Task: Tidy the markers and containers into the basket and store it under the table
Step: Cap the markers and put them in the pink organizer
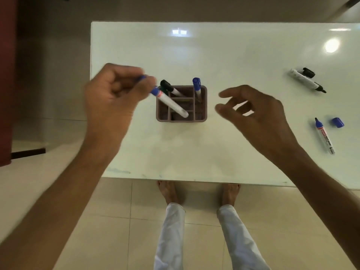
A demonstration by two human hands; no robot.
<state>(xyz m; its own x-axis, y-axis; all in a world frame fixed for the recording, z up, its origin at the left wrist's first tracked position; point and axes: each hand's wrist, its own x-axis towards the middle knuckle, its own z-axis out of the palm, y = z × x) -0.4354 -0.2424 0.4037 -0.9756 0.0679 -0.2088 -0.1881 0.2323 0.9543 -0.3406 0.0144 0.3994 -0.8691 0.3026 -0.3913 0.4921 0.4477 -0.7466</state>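
Observation:
A brown basket (204,106) with several compartments stands in the middle of the white table (224,55). A black-capped marker (169,87) and a blue-capped marker (197,85) stand in it. My left hand (115,94) pinches a blue-capped marker (169,102) by its cap end, its white body slanting down over the basket's left compartments. My right hand (253,112) hovers to the right of the basket with fingers spread, holding nothing. At the right lie an uncapped black marker (305,81) with its black cap (308,72), and an uncapped blue marker (324,136) with its blue cap (338,122).
The table's left edge runs just beside my left hand and its near edge lies above my bare feet (198,191). The floor is tiled in beige. A dark red panel (6,75) stands at the far left.

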